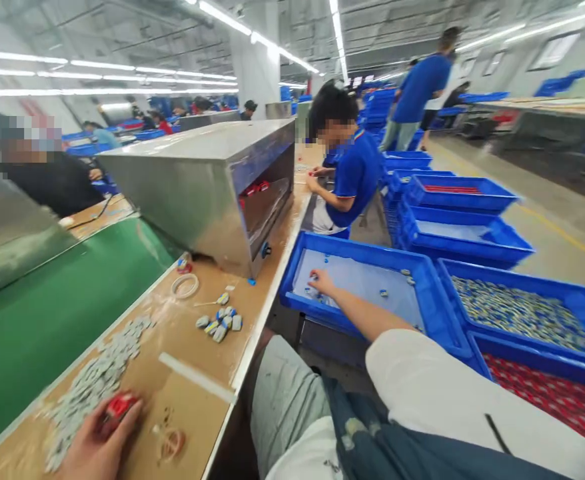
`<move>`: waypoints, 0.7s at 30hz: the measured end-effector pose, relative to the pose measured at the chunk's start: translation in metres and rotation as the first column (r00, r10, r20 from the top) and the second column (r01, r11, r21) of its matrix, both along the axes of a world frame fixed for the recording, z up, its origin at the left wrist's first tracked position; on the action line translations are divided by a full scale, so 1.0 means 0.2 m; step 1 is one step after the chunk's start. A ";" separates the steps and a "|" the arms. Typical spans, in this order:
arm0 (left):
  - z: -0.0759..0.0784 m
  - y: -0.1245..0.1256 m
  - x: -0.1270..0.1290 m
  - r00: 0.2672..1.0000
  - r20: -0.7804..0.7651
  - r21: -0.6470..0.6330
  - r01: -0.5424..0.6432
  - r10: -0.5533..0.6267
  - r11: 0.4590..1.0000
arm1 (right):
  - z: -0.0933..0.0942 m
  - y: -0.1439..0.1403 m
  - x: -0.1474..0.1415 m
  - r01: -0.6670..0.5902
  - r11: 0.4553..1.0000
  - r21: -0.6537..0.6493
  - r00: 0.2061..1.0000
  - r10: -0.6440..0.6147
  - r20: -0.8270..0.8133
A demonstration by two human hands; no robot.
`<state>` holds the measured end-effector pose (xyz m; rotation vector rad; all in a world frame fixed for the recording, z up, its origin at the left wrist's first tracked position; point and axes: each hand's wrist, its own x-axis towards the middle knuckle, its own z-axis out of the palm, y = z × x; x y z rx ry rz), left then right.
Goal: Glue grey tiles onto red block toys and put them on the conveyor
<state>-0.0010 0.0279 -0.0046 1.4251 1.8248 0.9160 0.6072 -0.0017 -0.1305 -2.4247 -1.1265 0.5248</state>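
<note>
My left hand is at the near left of the workbench, its fingers closed around a small shiny red part. Beside it spreads a pile of flat grey pieces. My right hand reaches into a blue tray at the bench's right, fingertips pinched on a small whitish part. A few small blue-and-white pieces lie on the tray's white liner. On the bench sits a cluster of grey, blue and yellow parts.
A metal box-shaped housing stands on the bench beside a green conveyor belt. Tape rolls lie nearby. Trays of small grey-blue parts and red parts are at right. A co-worker in blue sits ahead.
</note>
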 end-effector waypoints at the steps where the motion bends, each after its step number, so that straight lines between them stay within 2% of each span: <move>1: -0.02 -0.02 -0.02 0.997 0.079 -0.046 -0.018 0.021 0.999 | 0.02 -0.01 0.02 0.022 0.999 0.033 1.000 -0.022 0.005; 3: -0.05 -0.02 -0.03 0.978 0.203 -0.057 -0.042 0.053 0.998 | 0.07 -0.04 0.02 0.038 0.993 0.116 0.999 -0.040 0.012; 5: -0.07 -0.01 -0.02 0.964 0.258 -0.049 -0.050 0.061 0.998 | 0.13 -0.08 -0.04 0.011 0.973 0.231 0.999 -0.019 0.033; 7: -0.08 0.00 -0.01 0.963 0.264 -0.046 -0.040 0.051 0.998 | 0.20 -0.09 -0.19 -0.064 0.934 0.352 0.997 0.042 0.070; 9: -0.08 0.00 -0.01 0.967 0.255 -0.043 -0.017 0.027 0.999 | 0.26 -0.06 -0.42 -0.212 0.870 0.445 0.977 0.175 0.123; 10: -0.07 -0.01 -0.01 0.967 0.256 -0.036 -0.004 0.013 0.999 | 0.29 -0.04 -0.55 -0.324 0.814 0.482 0.946 0.282 0.160; 12: -0.07 -0.02 -0.01 0.963 0.270 -0.017 0.022 -0.017 1.000 | 0.35 0.04 -0.82 -0.674 0.534 0.510 0.731 0.583 0.355; 13: -0.07 -0.03 -0.01 0.960 0.278 -0.005 0.033 -0.030 0.999 | 0.37 0.09 -0.94 -0.786 0.401 0.470 0.605 0.656 0.451; 14: -0.07 -0.03 -0.02 0.958 0.282 0.003 0.043 -0.042 0.999 | 0.39 0.14 -1.05 -0.863 0.295 0.411 0.490 0.689 0.533; 15: -0.07 -0.04 -0.02 0.957 0.285 0.007 0.052 -0.052 0.999 | 0.40 0.19 -1.14 -0.907 0.226 0.354 0.406 0.690 0.599; 16: -0.08 -0.04 -0.02 0.956 0.288 0.009 0.060 -0.060 0.998 | 0.40 0.24 -1.20 -0.937 0.180 0.301 0.339 0.680 0.650; 17: -0.08 -0.04 -0.03 0.955 0.290 0.010 0.066 -0.066 0.998 | 0.41 0.28 -1.24 -0.953 0.156 0.259 0.295 0.665 0.686; 21: -0.10 -0.04 -0.04 0.950 0.298 0.012 0.092 -0.092 0.996 | 0.41 0.40 -1.24 -0.974 0.144 0.175 0.226 0.633 0.741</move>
